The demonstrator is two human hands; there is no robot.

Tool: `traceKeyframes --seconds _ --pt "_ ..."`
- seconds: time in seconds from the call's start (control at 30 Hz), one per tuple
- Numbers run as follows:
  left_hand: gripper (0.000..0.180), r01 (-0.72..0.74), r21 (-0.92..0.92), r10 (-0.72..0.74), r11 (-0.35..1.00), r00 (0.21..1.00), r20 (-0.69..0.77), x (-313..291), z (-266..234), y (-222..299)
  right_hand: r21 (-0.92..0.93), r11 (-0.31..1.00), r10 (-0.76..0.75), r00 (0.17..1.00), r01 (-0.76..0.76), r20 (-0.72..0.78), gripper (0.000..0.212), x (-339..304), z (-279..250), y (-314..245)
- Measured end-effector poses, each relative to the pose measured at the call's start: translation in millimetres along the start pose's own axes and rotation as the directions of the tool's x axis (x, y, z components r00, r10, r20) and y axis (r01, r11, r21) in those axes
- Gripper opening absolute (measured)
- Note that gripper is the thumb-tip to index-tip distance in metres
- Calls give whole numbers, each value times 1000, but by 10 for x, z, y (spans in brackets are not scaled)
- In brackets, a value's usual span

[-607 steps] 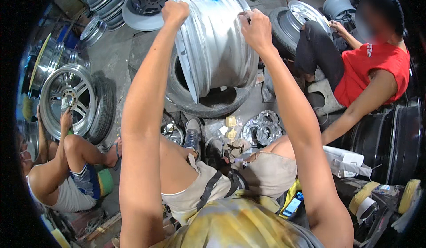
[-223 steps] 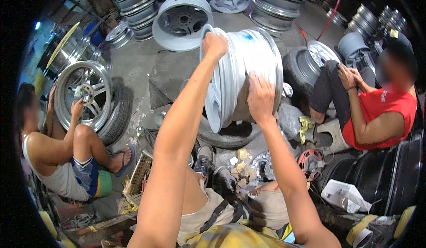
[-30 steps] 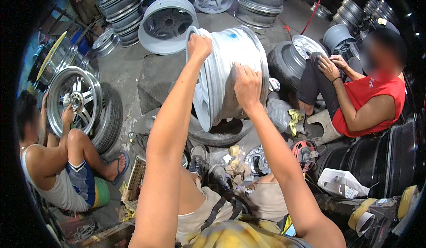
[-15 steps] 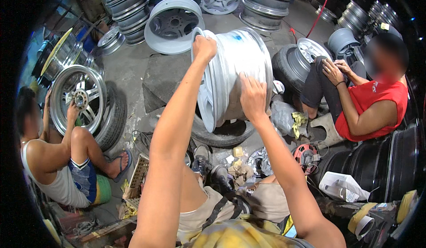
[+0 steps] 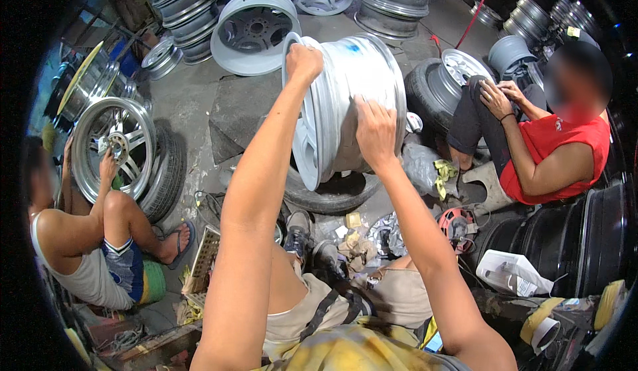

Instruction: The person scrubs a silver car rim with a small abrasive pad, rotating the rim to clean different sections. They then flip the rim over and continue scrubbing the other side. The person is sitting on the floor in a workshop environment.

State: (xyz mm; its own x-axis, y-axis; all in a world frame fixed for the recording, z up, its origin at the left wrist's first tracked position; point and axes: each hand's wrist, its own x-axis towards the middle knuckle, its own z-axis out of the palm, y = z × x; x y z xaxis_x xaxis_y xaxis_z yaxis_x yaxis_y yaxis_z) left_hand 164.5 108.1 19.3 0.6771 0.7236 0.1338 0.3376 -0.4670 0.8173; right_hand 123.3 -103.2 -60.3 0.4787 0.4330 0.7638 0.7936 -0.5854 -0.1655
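Note:
A silvery-grey wheel rim (image 5: 342, 132) stands on edge before me, resting over a black tyre (image 5: 332, 201), with a blue mark (image 5: 356, 48) high on its barrel. My left hand (image 5: 304, 63) is closed around the rim's upper left lip. Against the barrel's side lies my right hand (image 5: 377, 132), its fingers bent and pressed together. Anything under those fingertips is hidden from view.
At left a person (image 5: 83, 238) handles a polished spoked wheel (image 5: 114, 148). Another person in red (image 5: 558, 152) sits at right by a wheel and tyre (image 5: 438, 85). Rim stacks (image 5: 395, 2) stand behind. Scraps (image 5: 359, 248) and a crate (image 5: 201, 261) lie near my feet.
My right hand has slid slightly up the barrel. My left hand keeps its grip on the lip. The whole view has shifted a little, and the left person's hand has moved at the hub.

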Motion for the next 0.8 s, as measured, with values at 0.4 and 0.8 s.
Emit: traceKeyframes --seconds 0.4,0.8 --pt "46 -27 31 27 999 1000 3 25 47 -38 -26 998 51 998 -51 -31 32 35 5 48" --pt "46 -32 36 33 999 999 -19 43 43 -99 -19 998 59 998 -60 -25 34 155 37 7"
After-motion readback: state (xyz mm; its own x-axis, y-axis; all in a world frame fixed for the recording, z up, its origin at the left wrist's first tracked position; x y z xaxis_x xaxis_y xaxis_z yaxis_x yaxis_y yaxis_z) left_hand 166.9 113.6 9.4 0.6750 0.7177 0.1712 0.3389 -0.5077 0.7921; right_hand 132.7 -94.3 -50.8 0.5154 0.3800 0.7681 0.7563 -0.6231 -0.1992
